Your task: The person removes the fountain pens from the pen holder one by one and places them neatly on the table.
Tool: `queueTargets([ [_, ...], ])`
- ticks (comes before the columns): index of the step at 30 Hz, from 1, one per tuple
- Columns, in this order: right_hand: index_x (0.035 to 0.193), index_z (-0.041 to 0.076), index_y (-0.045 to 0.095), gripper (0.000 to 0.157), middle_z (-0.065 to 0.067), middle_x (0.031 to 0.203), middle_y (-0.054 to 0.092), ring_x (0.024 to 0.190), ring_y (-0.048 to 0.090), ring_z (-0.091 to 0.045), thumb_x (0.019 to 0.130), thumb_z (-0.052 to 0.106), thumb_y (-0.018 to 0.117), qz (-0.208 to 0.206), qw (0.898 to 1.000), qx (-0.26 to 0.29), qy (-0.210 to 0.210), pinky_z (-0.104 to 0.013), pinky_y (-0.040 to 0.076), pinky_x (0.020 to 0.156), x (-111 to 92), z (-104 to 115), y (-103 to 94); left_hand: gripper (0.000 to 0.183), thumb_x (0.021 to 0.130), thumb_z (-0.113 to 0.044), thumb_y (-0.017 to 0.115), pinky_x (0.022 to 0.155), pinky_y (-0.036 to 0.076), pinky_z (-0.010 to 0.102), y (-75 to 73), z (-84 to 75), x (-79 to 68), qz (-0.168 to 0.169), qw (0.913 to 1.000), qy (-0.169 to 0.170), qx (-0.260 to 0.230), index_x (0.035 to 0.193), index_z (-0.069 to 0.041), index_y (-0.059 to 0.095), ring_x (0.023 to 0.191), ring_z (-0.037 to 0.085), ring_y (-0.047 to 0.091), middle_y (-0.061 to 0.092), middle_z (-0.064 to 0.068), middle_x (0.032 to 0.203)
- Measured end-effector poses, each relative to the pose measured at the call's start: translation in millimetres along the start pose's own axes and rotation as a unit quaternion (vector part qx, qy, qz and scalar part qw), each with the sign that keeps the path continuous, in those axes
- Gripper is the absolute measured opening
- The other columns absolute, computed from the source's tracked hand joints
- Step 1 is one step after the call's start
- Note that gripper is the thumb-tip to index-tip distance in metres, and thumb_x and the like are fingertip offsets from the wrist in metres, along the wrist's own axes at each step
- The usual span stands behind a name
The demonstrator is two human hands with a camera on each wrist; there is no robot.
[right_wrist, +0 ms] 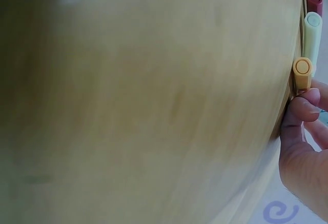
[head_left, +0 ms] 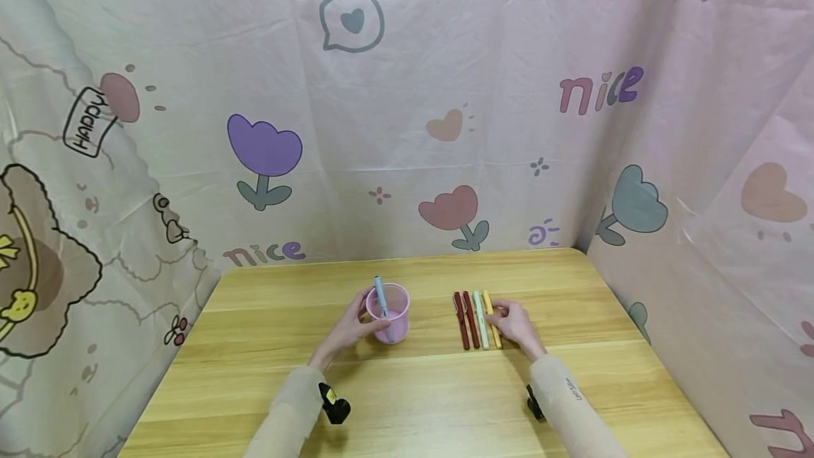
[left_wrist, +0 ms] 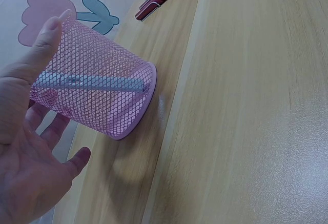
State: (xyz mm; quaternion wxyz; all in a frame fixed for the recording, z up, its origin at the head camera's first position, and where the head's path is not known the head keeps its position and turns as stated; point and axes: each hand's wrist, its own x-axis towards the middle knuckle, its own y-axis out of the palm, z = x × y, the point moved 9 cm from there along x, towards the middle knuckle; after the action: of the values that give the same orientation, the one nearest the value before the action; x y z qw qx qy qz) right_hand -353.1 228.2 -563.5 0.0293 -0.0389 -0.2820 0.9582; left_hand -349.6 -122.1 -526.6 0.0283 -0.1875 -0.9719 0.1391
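My left hand [head_left: 350, 325] grips a pink mesh pen cup [head_left: 399, 324] by its side, thumb at the rim and fingers behind. A light blue pen [head_left: 381, 297] leans inside the cup; its lower end shows through the mesh in the left wrist view. Right of the cup, a yellow pen [head_left: 490, 308] lies at the end of a row. My right hand [head_left: 516, 322] pinches it between thumb and fingers, and in the right wrist view its end [right_wrist: 303, 69] points toward the camera. Beside it lie a mint green pen [head_left: 480, 320] and two dark red pens [head_left: 471, 320].
The wooden table [head_left: 420, 408] meets a printed cloth backdrop [head_left: 381, 126] along its back edge. More cloth hangs at both sides. A black wrist camera [head_left: 335, 405] is strapped to the left sleeve, and another [head_left: 534, 403] to the right.
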Motion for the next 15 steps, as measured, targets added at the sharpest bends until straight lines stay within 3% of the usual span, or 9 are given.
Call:
queueTargets([
  [15, 0.133, -0.008, 0.058, 0.046, -0.003, 0.076, 0.058, 0.056, 0.049, -0.007, 0.093, 0.012, 0.071, -0.002, 1.000, 0.017, -0.003, -0.017, 0.040, 0.048, 1.1, 1.7, -0.2, 0.084, 0.091, -0.019, 0.076, 0.121, 0.018, 0.072, -0.5, 1.7, -0.1, -0.005, 1.0000, -0.002, -0.001, 0.158, -0.014, 0.026, 0.152, 0.047, 0.025, 0.032, 0.019, 0.163],
])
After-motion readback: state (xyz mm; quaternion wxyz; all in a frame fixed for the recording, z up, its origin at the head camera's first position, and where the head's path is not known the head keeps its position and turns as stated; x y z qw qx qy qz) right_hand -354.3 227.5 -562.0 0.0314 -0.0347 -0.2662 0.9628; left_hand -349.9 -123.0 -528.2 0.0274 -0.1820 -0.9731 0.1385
